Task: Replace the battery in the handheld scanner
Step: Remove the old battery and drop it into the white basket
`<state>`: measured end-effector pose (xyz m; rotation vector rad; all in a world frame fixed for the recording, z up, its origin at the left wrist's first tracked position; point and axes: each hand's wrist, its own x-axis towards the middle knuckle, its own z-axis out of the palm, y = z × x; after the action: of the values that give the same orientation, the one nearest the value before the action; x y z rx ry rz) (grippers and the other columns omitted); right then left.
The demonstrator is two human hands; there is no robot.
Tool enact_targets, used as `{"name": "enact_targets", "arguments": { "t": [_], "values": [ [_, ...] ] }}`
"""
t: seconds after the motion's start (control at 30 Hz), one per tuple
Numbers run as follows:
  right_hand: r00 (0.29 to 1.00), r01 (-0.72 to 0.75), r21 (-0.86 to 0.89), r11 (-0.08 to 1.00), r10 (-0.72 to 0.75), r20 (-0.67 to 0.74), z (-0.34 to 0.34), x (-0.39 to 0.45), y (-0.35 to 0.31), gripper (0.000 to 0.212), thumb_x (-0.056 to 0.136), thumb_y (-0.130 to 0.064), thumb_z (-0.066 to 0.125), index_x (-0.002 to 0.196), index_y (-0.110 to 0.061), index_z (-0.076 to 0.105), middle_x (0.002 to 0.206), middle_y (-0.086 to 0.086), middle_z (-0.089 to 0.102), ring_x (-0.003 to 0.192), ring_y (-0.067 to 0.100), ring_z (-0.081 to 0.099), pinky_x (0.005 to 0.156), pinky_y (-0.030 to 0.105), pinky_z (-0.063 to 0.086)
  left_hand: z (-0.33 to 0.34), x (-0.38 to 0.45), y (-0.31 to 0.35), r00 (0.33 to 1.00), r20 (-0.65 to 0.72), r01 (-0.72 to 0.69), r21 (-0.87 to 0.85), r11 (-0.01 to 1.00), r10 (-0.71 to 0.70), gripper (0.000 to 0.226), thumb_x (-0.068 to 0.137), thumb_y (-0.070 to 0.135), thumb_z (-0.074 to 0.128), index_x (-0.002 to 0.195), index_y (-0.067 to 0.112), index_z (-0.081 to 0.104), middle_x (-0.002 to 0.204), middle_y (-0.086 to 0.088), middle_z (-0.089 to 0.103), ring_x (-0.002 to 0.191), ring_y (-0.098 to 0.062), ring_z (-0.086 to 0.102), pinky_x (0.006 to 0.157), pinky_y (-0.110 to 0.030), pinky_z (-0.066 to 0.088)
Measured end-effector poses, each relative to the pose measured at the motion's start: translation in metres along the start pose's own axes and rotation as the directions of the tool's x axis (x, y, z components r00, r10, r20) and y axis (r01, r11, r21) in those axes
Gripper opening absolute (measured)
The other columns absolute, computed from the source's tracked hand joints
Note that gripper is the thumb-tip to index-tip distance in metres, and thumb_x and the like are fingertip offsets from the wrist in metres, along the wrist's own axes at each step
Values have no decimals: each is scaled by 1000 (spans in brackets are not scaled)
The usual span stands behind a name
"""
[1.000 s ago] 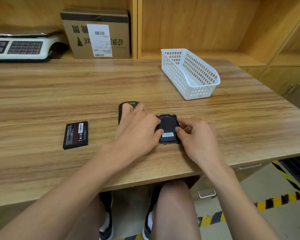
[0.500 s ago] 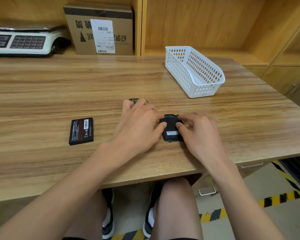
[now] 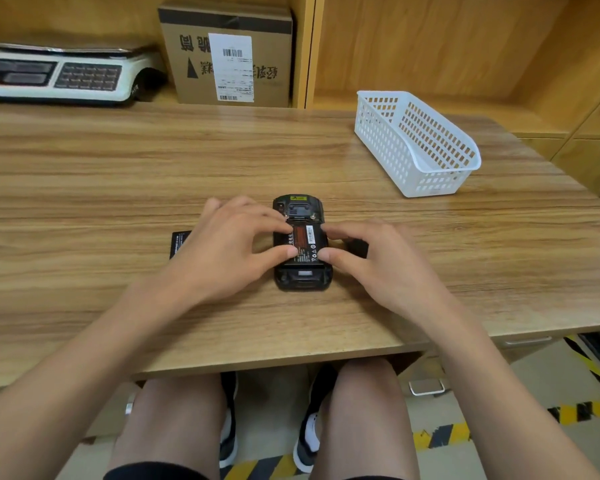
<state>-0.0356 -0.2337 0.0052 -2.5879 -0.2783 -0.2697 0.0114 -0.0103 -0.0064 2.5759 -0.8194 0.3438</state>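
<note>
The black handheld scanner lies face down mid-table with its back open. A black battery with a red label sits in its compartment. My left hand has its thumb and forefinger tips on the battery's left edge. My right hand pinches the battery's right edge the same way. The black battery cover lies just right of the scanner, mostly hidden behind my right fingers. A second black battery lies on the table to the left, partly covered by my left hand.
A white perforated basket stands at the back right of the wooden table. On the shelf behind are a weighing scale and a cardboard box. The table's front edge runs just above my knees.
The scanner has come out from under my left hand to the middle, its battery bay showing. My right hand has let go of the cover, which now lies to the right. Both hands moved onto the battery.
</note>
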Motion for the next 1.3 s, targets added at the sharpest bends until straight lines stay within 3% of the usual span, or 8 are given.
{"name": "enact_targets", "arguments": {
  "t": [0.17, 0.33, 0.47, 0.57, 0.7, 0.87, 1.07, 1.3],
  "values": [
    [1000, 15, 17, 1000, -16, 25, -2, 3, -1, 44, 85, -42, 72, 127, -33, 66, 122, -12, 70, 114, 7, 61, 86, 17, 37, -3, -3, -5, 999, 48, -7, -31, 999, 9, 55, 81, 66, 53, 123, 33, 68, 133, 16, 63, 122, -5, 47, 89, -35, 29],
    [996, 46, 10, 999, -47, 70, -6, 4, -4, 46, 82, -39, 76, 127, -34, 65, 104, -18, 72, 90, -1, 53, 77, 15, 40, -5, -3, -5, 996, 88, -16, -59, 998, 21, 53, 81, 57, 66, 128, 31, 64, 138, 16, 58, 129, -4, 42, 89, -27, 15],
    [994, 69, -13, 998, -68, 81, -6, 4, -1, 49, 82, -40, 75, 129, -33, 63, 117, -4, 73, 107, 17, 62, 91, 32, 45, -8, -4, -8, 993, 112, -23, -64, 998, 30, 53, 82, 56, 67, 127, 28, 66, 138, 11, 60, 130, -9, 47, 109, -44, 31],
    [992, 86, -20, 996, -83, 91, -2, 5, 6, 51, 84, -44, 71, 132, -36, 60, 114, -1, 71, 105, 19, 60, 90, 31, 43, -8, -5, -12, 991, 125, -33, -68, 997, 42, 55, 82, 52, 71, 125, 18, 69, 138, -1, 61, 132, -18, 52, 114, -38, 35],
    [987, 125, -61, 990, -118, 107, 4, 4, 14, 55, 84, -56, 57, 136, -40, 55, 113, 0, 69, 102, 20, 61, 90, 40, 50, -8, -7, -14, 983, 170, -72, 3, 997, 70, 65, 83, 63, 53, 119, 13, 72, 129, -10, 66, 123, -24, 62, 108, -42, 45],
    [965, 263, -211, 941, -260, 44, 9, -1, 18, 49, 92, -49, 52, 136, -28, 59, 95, 5, 67, 85, 26, 61, 73, 28, 38, -13, -8, -8, 973, 197, -137, 68, 988, 122, 63, 87, 58, 46, 115, 9, 74, 121, -14, 71, 113, -28, 68, 96, -46, 54],
    [871, 406, -366, 837, -476, -123, 18, -4, 16, 42, 93, -35, 51, 119, -8, 70, 84, 8, 75, 76, 26, 58, 68, 33, 44, -14, -9, -4, 968, 221, -133, 65, 989, 116, 66, 88, 60, 41, 120, 10, 71, 125, -12, 69, 117, -26, 66, 98, -43, 53],
    [892, 382, -307, 872, -434, -122, 22, -3, 19, 41, 98, -32, 46, 124, -7, 67, 87, 11, 75, 78, 31, 63, 68, 37, 44, -13, -9, -6, 979, 171, -111, -15, 994, 112, 61, 91, 57, 44, 121, 11, 70, 122, -11, 71, 113, -23, 67, 97, -40, 53]
  ]
}}
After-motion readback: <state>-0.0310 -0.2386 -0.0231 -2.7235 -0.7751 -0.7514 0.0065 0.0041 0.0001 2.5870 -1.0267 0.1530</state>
